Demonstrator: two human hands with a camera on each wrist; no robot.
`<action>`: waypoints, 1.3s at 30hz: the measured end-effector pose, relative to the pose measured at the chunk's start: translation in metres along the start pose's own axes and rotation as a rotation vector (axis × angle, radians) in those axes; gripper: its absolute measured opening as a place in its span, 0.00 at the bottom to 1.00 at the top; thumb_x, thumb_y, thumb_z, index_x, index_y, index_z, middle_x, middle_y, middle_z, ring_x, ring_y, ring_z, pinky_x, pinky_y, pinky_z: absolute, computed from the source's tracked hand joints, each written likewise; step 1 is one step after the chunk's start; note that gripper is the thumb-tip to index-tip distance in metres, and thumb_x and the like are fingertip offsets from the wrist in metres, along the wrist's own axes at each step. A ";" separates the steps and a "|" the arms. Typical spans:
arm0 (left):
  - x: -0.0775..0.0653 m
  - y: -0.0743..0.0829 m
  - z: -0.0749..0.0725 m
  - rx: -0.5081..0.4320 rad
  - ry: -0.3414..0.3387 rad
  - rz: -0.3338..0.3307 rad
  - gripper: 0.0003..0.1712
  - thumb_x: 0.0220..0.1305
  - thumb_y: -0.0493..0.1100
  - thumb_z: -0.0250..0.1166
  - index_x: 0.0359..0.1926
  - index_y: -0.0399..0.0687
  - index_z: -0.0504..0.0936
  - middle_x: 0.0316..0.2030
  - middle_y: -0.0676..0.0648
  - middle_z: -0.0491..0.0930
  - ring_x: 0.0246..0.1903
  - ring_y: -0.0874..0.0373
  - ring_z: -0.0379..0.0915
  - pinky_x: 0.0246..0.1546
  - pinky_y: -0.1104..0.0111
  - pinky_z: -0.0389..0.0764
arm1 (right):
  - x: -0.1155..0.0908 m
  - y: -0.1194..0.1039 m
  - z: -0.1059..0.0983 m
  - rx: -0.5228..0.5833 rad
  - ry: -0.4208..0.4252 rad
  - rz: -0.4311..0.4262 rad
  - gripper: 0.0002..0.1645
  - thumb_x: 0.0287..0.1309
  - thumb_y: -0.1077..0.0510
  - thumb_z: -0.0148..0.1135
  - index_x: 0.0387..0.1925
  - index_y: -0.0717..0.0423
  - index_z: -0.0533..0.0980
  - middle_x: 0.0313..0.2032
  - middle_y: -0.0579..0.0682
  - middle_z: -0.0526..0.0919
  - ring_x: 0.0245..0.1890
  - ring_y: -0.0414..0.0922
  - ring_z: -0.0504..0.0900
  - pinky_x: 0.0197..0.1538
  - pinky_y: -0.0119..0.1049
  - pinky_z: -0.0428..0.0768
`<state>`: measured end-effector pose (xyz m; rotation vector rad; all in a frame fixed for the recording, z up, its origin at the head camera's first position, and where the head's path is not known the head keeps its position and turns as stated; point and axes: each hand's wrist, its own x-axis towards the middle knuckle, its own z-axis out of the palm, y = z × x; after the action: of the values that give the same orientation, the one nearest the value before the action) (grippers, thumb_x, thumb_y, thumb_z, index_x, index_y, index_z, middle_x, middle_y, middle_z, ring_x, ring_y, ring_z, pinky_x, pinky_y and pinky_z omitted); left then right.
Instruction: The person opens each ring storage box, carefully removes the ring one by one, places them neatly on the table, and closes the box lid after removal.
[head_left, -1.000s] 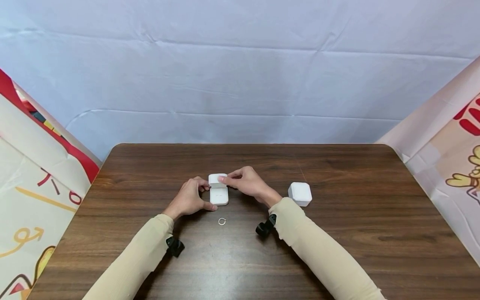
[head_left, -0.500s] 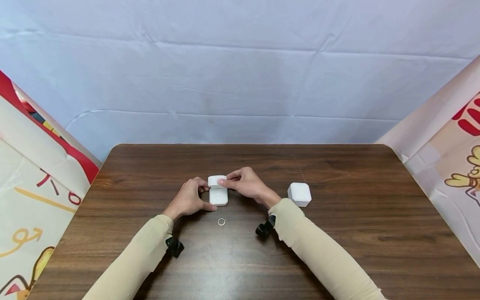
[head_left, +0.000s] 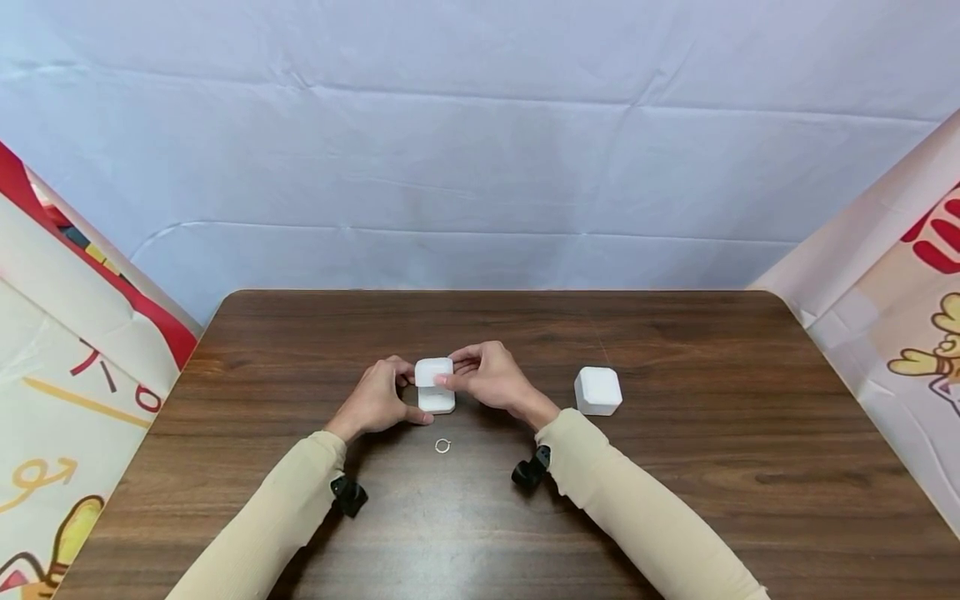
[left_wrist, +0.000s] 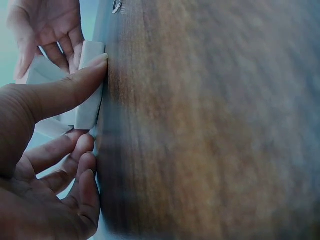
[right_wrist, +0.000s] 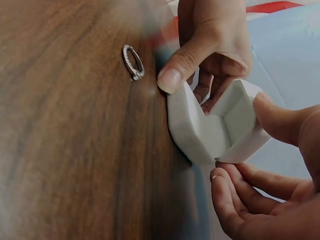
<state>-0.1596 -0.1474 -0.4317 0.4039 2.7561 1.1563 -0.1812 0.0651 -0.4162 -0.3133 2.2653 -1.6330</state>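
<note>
A small white ring box (head_left: 435,402) stands on the table with its hinged lid (head_left: 433,372) partly raised. My left hand (head_left: 378,398) holds the base from the left, thumb (left_wrist: 75,90) at its front and fingers toward the back. From the other side, my right hand (head_left: 491,375) pinches the lid, its thumb (right_wrist: 277,120) on the lid's front edge and fingers behind. A silver-coloured ring (right_wrist: 136,75) with a textured band lies on the wood just in front of the box. In the right wrist view, the pale inside of the lid shows; the base's cushion is mostly hidden.
A second white box (head_left: 599,390), shut, stands to the right beyond my right wrist. The brown wooden table (head_left: 712,375) has rounded far corners. Behind it hangs a pale cloth (head_left: 480,167), with printed sheets at both sides.
The lid has swung forward and down over the base, so less of the inside shows. My right hand has moved slightly nearer with it. My left hand and the ring stay in place.
</note>
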 end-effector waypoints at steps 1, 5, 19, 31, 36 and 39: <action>0.000 0.000 0.000 0.000 0.000 0.002 0.26 0.36 0.42 0.88 0.38 0.42 0.85 0.36 0.48 0.78 0.40 0.51 0.73 0.44 0.60 0.73 | -0.001 0.000 0.001 -0.008 0.006 -0.011 0.26 0.55 0.61 0.77 0.52 0.71 0.79 0.40 0.57 0.87 0.40 0.46 0.87 0.45 0.37 0.84; 0.000 0.000 0.001 0.008 0.001 0.016 0.26 0.36 0.42 0.88 0.38 0.42 0.86 0.36 0.48 0.79 0.40 0.51 0.73 0.44 0.60 0.74 | -0.004 0.000 0.004 -0.080 0.031 -0.059 0.25 0.53 0.62 0.78 0.50 0.70 0.80 0.39 0.57 0.87 0.39 0.46 0.87 0.45 0.36 0.84; -0.001 -0.001 0.000 0.007 -0.001 0.034 0.31 0.36 0.42 0.88 0.43 0.38 0.86 0.37 0.48 0.80 0.40 0.51 0.76 0.46 0.57 0.77 | -0.016 0.002 0.008 -0.305 0.054 -0.146 0.30 0.46 0.58 0.83 0.51 0.64 0.81 0.43 0.53 0.86 0.44 0.50 0.86 0.50 0.42 0.83; 0.000 -0.001 0.000 -0.005 -0.002 0.029 0.31 0.37 0.41 0.88 0.45 0.37 0.86 0.38 0.47 0.80 0.40 0.50 0.77 0.47 0.56 0.77 | -0.019 0.003 0.010 -0.359 0.070 -0.162 0.30 0.44 0.58 0.84 0.49 0.61 0.81 0.42 0.52 0.85 0.44 0.48 0.84 0.50 0.41 0.81; -0.001 0.000 0.000 -0.005 -0.001 0.027 0.32 0.37 0.41 0.88 0.45 0.36 0.86 0.38 0.46 0.80 0.41 0.50 0.77 0.47 0.56 0.77 | -0.020 0.005 0.010 -0.357 0.067 -0.168 0.31 0.45 0.58 0.84 0.51 0.62 0.80 0.44 0.53 0.85 0.45 0.50 0.84 0.51 0.42 0.81; 0.000 0.000 0.001 -0.004 -0.005 0.016 0.33 0.37 0.42 0.88 0.46 0.36 0.86 0.39 0.46 0.80 0.41 0.50 0.77 0.48 0.55 0.77 | -0.021 0.006 0.010 -0.347 0.064 -0.174 0.32 0.45 0.58 0.84 0.52 0.63 0.80 0.45 0.54 0.84 0.46 0.51 0.84 0.51 0.44 0.81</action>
<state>-0.1592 -0.1472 -0.4326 0.4291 2.7508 1.1618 -0.1582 0.0658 -0.4220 -0.5622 2.6341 -1.3333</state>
